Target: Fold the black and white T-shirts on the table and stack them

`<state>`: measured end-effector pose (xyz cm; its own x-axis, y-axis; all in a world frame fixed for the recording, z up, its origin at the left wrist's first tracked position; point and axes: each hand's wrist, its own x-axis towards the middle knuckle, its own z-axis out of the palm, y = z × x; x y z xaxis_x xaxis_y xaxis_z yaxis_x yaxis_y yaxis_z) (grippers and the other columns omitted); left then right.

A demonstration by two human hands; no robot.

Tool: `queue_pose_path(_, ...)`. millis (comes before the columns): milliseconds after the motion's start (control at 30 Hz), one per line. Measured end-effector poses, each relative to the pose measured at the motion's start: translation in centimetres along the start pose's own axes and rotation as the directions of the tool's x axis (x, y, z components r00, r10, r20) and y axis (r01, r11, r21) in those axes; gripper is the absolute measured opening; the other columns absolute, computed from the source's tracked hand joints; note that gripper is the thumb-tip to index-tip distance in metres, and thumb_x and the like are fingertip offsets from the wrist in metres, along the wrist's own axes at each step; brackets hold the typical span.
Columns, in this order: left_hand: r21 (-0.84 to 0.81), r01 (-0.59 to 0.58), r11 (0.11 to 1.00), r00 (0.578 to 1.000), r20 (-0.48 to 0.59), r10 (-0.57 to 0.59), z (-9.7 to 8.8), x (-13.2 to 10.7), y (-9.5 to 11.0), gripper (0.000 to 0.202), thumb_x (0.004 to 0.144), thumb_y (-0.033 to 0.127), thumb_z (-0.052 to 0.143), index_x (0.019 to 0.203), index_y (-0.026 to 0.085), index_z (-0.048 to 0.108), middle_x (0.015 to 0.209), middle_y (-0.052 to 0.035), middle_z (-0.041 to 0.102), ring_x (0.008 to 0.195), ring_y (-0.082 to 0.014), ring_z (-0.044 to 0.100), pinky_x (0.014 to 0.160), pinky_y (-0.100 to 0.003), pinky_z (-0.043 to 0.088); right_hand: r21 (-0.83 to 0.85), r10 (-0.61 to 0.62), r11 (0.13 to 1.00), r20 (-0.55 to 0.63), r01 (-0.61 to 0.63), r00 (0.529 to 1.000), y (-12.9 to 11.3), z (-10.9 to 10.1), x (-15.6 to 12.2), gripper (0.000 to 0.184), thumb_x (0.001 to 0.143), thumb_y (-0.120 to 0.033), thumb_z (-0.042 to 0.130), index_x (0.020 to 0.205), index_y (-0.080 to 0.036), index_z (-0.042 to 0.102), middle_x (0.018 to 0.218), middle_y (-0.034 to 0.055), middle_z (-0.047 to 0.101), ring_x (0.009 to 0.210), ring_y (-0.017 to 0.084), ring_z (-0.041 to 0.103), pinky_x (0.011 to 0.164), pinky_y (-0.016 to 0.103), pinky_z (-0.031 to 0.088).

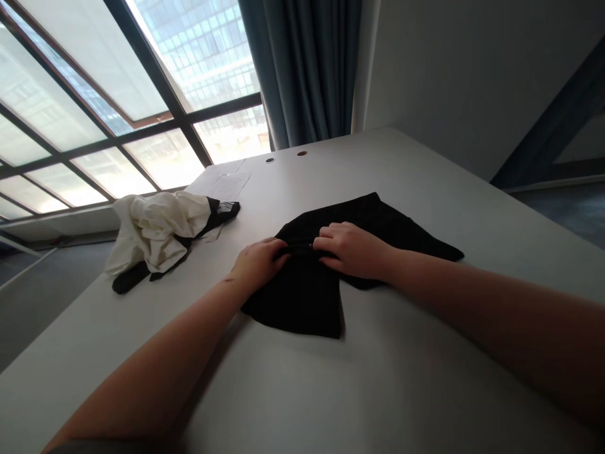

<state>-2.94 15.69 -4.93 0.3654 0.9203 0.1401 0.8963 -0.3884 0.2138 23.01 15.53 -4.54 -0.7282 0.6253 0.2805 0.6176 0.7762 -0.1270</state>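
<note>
Bare forearms point(491, 321) reach in from the lower corners toward a folded black cloth point(302, 302) on a white table point(425, 378). On the cloth, the left hand point(258, 263) and right hand point(352, 250) nearly meet, fingers point(331, 236) curled lightly over its fold; whether they grip, I cannot tell. Left of the cloth lies a crumpled white-and-black garment point(158, 230); farther back, a paper sheet point(227, 180).

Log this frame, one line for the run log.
left hand: on black cloth | right hand: on black cloth | nearby: crumpled white-and-black cloth on white table
</note>
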Motion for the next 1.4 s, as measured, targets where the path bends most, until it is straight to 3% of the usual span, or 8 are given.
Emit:
queue_pose_path(400, -0.474, 0.038, 0.880, 0.931, -0.304, -0.204, -3.3, -0.5, -0.2, 0.022, 0.102, 0.039, 0.048, 0.102, 0.023, 0.063, 0.089, -0.0008, 0.070, 0.086, -0.0204, 0.064, 0.081, -0.031, 0.049, 0.728, -0.566, 0.626, 0.175, 0.281, 0.806, -10.6, -5.8, -2.6, 0.007, 0.092, -0.020, 0.072, 0.090, -0.021, 0.066, 0.089, 0.0008, 0.070, 0.080, 0.014, 0.065, 0.071, 0.023, 0.050)
queue_pose_path(533, -0.431, -0.099, 0.897, 0.868, -0.478, -0.134, -6.3, -2.3, 2.3, 0.025, 0.103, 0.040, 0.049, 0.111, 0.023, 0.065, 0.107, -0.0034, 0.073, 0.101, -0.0223, 0.065, 0.092, -0.033, 0.051, 0.722, -0.178, 0.659, -0.122, 0.210, 0.976, -7.7, -5.8, -2.1, 0.013, 0.096, -0.034, 0.069, 0.099, -0.022, 0.069, 0.096, 0.0053, 0.072, 0.086, 0.018, 0.068, 0.078, 0.029, 0.055)
queue_pose_path(633, -0.493, -0.227, 0.840, 0.818, -0.564, -0.110, -7.9, -3.6, 3.8, 0.026, 0.105, 0.042, 0.047, 0.113, 0.024, 0.064, 0.115, -0.0045, 0.071, 0.109, -0.0232, 0.065, 0.098, -0.036, 0.052, 0.611, 0.234, 0.790, -0.216, -0.056, 0.948, -4.7, -4.2, -1.3, 0.038, 0.087, -0.043, 0.078, 0.118, -0.024, 0.067, 0.108, 0.0072, 0.071, 0.090, 0.022, 0.068, 0.081, 0.036, 0.058)
queue_pose_path(733, -0.556, -0.305, 0.773, 0.861, -0.508, -0.025, -8.6, -4.6, 4.7, 0.023, 0.101, 0.046, 0.057, 0.104, 0.025, 0.066, 0.120, -0.0064, 0.068, 0.122, -0.0270, 0.061, 0.105, -0.041, 0.051, 0.515, 0.242, 0.849, -0.181, -0.117, 0.953, -3.3, -2.0, -0.7, 0.070, 0.076, -0.049, 0.086, 0.136, -0.024, 0.060, 0.130, 0.0118, 0.065, 0.107, 0.029, 0.067, 0.092, 0.046, 0.059)
queue_pose_path(900, -0.745, -0.289, 0.601, 0.957, -0.235, 0.169, -7.9, -4.6, 4.4, 0.029, 0.096, 0.052, 0.067, 0.089, 0.024, 0.066, 0.126, -0.0081, 0.066, 0.141, -0.0322, 0.050, 0.117, -0.046, 0.043, 0.466, 0.112, 0.885, -0.170, -0.020, 0.979, -4.0, 0.3, -0.7, 0.022, 0.096, -0.037, 0.063, 0.109, -0.021, 0.072, 0.126, 0.0130, 0.068, 0.118, 0.031, 0.064, 0.105, 0.050, 0.052)
queue_pose_path(1033, -0.912, -0.231, 0.339, 0.972, -0.204, 0.115, -5.6, -3.5, 3.7, 0.044, 0.091, 0.066, 0.068, 0.111, 0.028, 0.062, 0.147, -0.0059, 0.058, 0.140, -0.0342, 0.053, 0.111, -0.049, 0.050, 0.635, 0.341, 0.749, -0.126, -0.188, 0.932, -4.1, 0.0, -0.8, 0.028, 0.101, -0.042, 0.056, 0.094, -0.022, 0.073, 0.097, 0.0052, 0.074, 0.092, 0.026, 0.069, 0.088, 0.041, 0.056)
queue_pose_path(1233, -0.820, -0.119, 0.560, 0.989, -0.148, -0.007, -0.9, -3.4, 5.2, 0.119, 0.064, 0.043, 0.098, 0.161, 0.029, 0.031, 0.151, -0.0147, 0.054, 0.143, -0.0367, 0.051, 0.119, -0.050, 0.042, 0.920, 0.615, 0.343, -0.066, -0.191, 0.785, -4.4, -0.6, -0.8, 0.046, 0.096, -0.065, 0.057, 0.105, -0.022, 0.073, 0.084, 0.0029, 0.073, 0.082, 0.024, 0.069, 0.071, 0.035, 0.057)
queue_pose_path(1400, -0.677, -0.202, 0.708, 0.964, -0.263, 0.023, 0.1, -3.1, 4.1, 0.091, 0.082, 0.043, 0.085, 0.159, 0.026, 0.038, 0.136, -0.0123, 0.064, 0.129, -0.0339, 0.062, 0.113, -0.050, 0.050, 0.804, 0.466, 0.591, -0.269, -0.070, 0.843, -2.8, -0.2, -1.2, 0.030, 0.090, -0.053, 0.070, 0.100, -0.025, 0.074, 0.092, 0.0041, 0.072, 0.088, 0.024, 0.068, 0.076, 0.036, 0.059)
